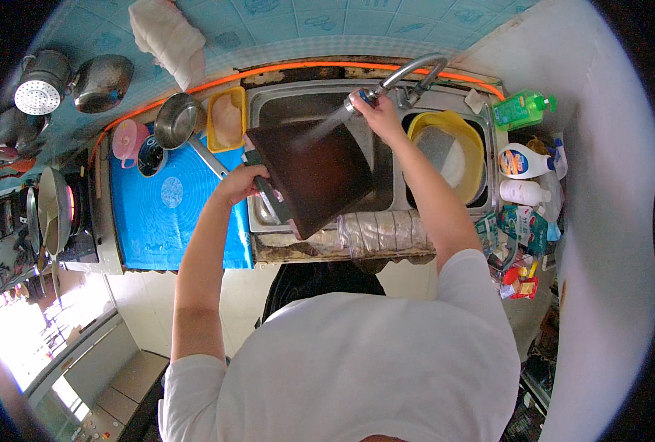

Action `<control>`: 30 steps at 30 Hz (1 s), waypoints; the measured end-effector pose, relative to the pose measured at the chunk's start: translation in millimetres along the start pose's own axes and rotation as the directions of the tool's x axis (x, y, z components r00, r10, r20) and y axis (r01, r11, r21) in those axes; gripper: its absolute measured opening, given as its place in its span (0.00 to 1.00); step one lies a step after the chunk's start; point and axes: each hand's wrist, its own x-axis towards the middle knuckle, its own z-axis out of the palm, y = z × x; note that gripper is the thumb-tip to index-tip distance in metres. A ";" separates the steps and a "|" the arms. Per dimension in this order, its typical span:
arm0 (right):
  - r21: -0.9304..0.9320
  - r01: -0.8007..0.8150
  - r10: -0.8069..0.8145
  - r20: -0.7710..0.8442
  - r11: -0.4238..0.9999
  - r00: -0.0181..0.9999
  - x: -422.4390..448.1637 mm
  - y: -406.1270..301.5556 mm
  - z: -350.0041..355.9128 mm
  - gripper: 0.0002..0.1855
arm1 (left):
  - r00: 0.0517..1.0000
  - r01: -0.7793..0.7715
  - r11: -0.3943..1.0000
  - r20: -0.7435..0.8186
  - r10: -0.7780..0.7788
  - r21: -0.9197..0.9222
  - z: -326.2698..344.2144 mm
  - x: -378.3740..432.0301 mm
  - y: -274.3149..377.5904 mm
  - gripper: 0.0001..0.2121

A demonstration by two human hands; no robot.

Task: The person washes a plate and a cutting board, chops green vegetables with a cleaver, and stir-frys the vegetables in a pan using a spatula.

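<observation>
My left hand point(240, 185) grips the grey left edge of a dark brown rectangular panel point(319, 171), which is tilted over the large basin of a stainless steel sink point(383, 193). Around the spray head point(355, 102) of the curved chrome faucet point(416, 62), the fingers of my right hand point(381, 117) are closed. A fan of water point(325, 126) runs from it onto the panel's upper part. The panel hides much of the basin. In the smaller basin at right stands a yellow plastic tub point(478, 149), with a whitish round item inside, partly behind my right forearm.
Left of the sink, a blue mat point(195, 221) bears a steel saucepan point(175, 121), a pink mug point(128, 139), a dark bowl point(152, 156) and a yellow tray point(212, 119). A green pump bottle point(518, 110) and white bottles point(523, 160) line the right. Rolled clear plastic point(383, 232) covers the front edge.
</observation>
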 end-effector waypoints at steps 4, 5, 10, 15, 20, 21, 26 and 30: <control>-0.040 -0.048 0.054 0.170 0.998 0.984 -6.4 -11.3 -18.6 0.16 | 1.000 0.005 1.000 0.008 -0.004 -0.025 -7.6 4.8 -3.5 0.04; -0.084 -0.013 0.033 0.245 0.996 0.969 -6.6 -12.2 -23.3 0.15 | 1.000 0.004 0.999 0.003 -0.004 -0.039 -8.4 5.9 -3.5 0.05; -0.249 0.056 -0.026 0.122 0.967 0.992 -10.0 -17.4 -18.6 0.16 | 1.000 -0.005 0.999 0.008 0.006 -0.052 -9.9 5.5 -6.5 0.05; -0.084 -0.023 0.011 -0.136 0.996 0.991 -27.8 22.2 3.3 0.19 | 0.999 -0.024 0.999 -0.040 0.023 -0.047 -0.2 -11.1 -1.9 0.06; 0.888 -0.290 0.571 0.039 0.356 0.820 -34.9 94.8 37.3 0.13 | 0.995 -0.073 0.997 -0.067 0.072 -0.003 28.2 -25.6 14.0 0.09; 0.921 -0.291 0.587 0.091 0.258 0.805 -29.4 95.6 42.9 0.14 | 0.994 -0.085 0.996 -0.075 0.083 -0.025 33.2 -27.0 16.8 0.09; 0.774 -0.415 0.338 0.274 0.479 0.900 -33.3 58.3 101.4 0.20 | 0.978 -0.161 0.974 -0.104 0.178 0.158 47.8 -19.2 22.4 0.16; -0.032 0.238 -0.223 0.249 0.971 0.942 -69.6 -40.2 134.4 0.22 | 0.988 -0.121 0.991 -0.094 0.126 0.052 44.6 -17.8 22.6 0.27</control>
